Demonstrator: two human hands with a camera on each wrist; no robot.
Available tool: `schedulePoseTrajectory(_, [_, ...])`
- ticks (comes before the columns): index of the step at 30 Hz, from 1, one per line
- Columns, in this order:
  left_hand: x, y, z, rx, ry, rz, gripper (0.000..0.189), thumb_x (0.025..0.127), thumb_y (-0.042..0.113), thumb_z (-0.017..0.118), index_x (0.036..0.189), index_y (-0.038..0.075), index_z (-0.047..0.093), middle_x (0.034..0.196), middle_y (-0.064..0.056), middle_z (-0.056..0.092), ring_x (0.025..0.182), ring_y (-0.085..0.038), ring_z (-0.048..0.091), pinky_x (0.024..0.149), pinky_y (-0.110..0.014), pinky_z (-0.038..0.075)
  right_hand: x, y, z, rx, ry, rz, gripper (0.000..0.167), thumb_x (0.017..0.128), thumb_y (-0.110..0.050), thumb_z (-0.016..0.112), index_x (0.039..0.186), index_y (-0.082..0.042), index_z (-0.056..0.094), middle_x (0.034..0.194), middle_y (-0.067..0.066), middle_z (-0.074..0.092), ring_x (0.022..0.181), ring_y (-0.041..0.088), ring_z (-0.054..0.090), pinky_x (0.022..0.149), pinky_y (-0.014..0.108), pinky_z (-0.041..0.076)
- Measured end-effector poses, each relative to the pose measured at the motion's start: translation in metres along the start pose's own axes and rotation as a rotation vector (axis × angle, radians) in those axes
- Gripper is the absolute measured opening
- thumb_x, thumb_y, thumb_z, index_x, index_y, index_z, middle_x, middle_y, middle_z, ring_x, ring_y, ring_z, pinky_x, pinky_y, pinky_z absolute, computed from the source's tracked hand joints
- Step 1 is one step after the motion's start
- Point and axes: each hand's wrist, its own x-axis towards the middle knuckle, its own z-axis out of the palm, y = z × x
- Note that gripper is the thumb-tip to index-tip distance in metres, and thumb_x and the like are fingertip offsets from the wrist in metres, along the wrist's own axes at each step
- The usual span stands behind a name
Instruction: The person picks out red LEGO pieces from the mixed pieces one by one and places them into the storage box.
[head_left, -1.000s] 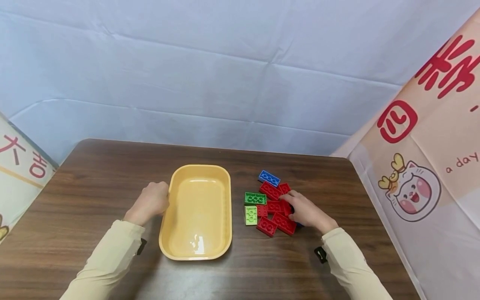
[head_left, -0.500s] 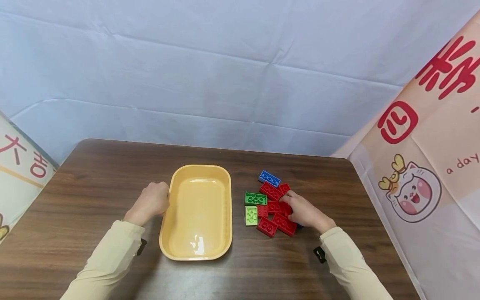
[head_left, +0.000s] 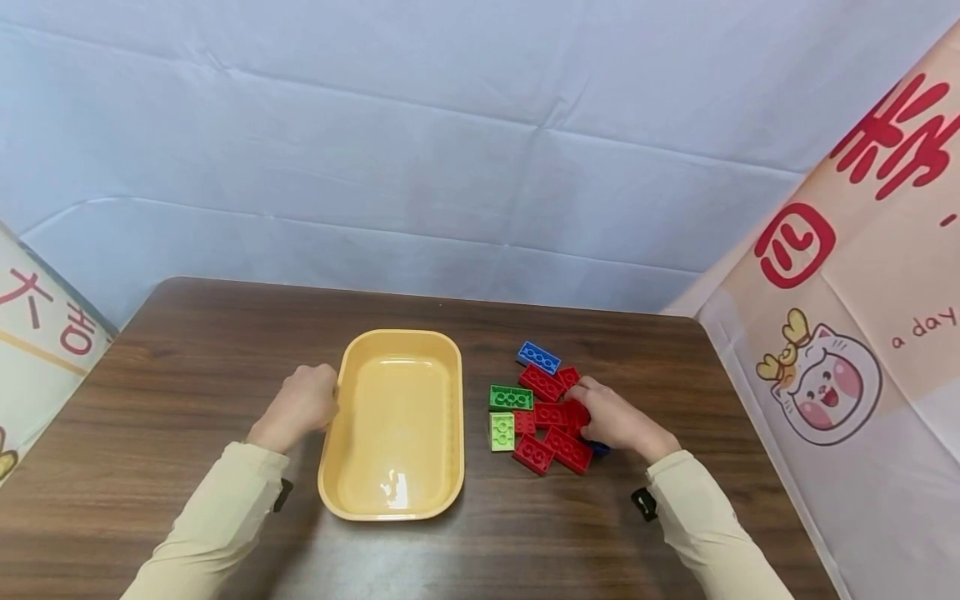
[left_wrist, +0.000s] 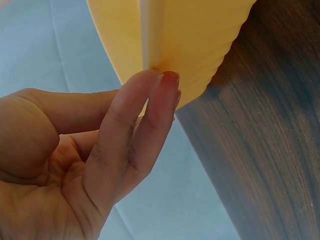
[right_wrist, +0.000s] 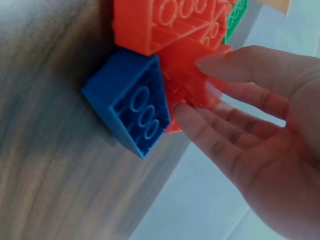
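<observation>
A yellow plastic tray [head_left: 393, 514] lies on the table, left of the pile of building blocks. My left hand [head_left: 303, 404] pinches its left rim between thumb and curled fingers. In the left wrist view the fingertips [left_wrist: 167, 82] are right at the tray wall [left_wrist: 200, 35]. My right hand [head_left: 618, 419] pinches a red building block [right_wrist: 186, 62] at the right side of the pile, thumb on one side and fingers on the other. A dark blue block [right_wrist: 142, 107] stands beside that block, mostly hidden under the hand in the head view.
Several red blocks [head_left: 567, 450] lie hollow side up around the right hand. A green block [head_left: 512, 397], a light green block [head_left: 502, 432] and a blue block [head_left: 538, 357] edge the pile. White cloth [head_left: 420, 167] hangs behind the brown table [head_left: 247, 325].
My right hand shifts slightly at the pile, and the red block between its fingers turns a little. More of the dark blue block shows below the hand. The left hand and tray stay put.
</observation>
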Motion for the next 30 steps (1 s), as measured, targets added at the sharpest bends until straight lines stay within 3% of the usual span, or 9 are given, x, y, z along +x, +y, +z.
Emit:
schedulePoseTrajectory(15, [0.000, 0.000, 0.000, -0.002, -0.001, -0.004, 0.024, 0.066, -0.013, 0.042, 0.055, 0.009, 0.042, 0.050, -0.001, 0.042, 0.043, -0.012, 0.039, 0.042, -0.022, 0.036, -0.001, -0.010, -0.020, -0.049, 0.011, -0.016, 0.043, 0.070, 0.005, 0.070, 0.111, 0.005, 0.056, 0.100, 0.014, 0.048, 0.080, 0.022, 0.051, 0.069, 0.033, 0.051])
schedulePoseTrajectory(30, [0.000, 0.000, -0.001, 0.001, -0.001, -0.009, 0.025, 0.065, -0.013, 0.041, 0.055, 0.010, 0.041, 0.050, -0.001, 0.040, 0.043, -0.012, 0.039, 0.042, -0.022, 0.035, 0.005, -0.033, -0.042, -0.112, 0.008, -0.087, 0.042, 0.072, 0.004, 0.070, 0.112, 0.006, 0.056, 0.100, 0.013, 0.049, 0.082, 0.023, 0.051, 0.072, 0.034, 0.051])
